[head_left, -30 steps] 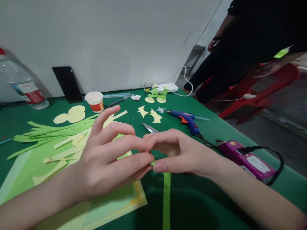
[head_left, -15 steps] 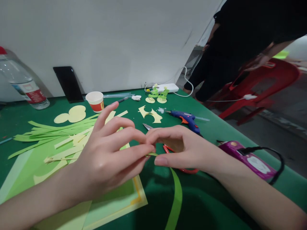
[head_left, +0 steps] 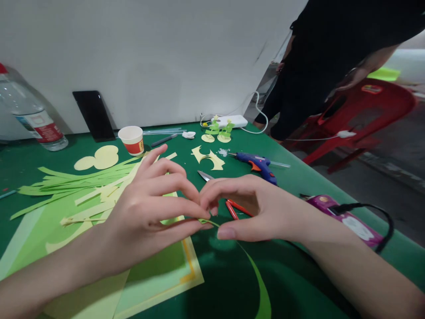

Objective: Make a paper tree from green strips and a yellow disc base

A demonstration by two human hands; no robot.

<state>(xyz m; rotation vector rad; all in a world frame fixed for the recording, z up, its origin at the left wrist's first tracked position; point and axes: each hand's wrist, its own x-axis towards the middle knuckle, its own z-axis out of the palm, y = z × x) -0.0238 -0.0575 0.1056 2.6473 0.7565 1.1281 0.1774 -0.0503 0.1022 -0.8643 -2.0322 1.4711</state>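
A green tabletop [head_left: 299, 184] spreads beneath two bare hands at close work, and crowding looks the broadest hazard: a sweep of the left hand [head_left: 142, 208] could disturb the overlapping paper sheets [head_left: 159, 279] below it. The right hand [head_left: 262, 206] arches in front of red-handled scissors [head_left: 231, 210], so a careless nudge could knock them askew. Smaller still is the risk to the green paper strip [head_left: 260, 283], suspended above the tabletop between the hands: a slack pinch could let its end slip, too sharp a bend could crease it. The left thumb and forefinger press together on that end; the right thumb and forefinger stand apart, and whether they or the hidden fingers grip the strip cannot be told. Long, narrow and plain, the strip curves out of frame below, its short span between the hands nearly edge-on, its tip covered.
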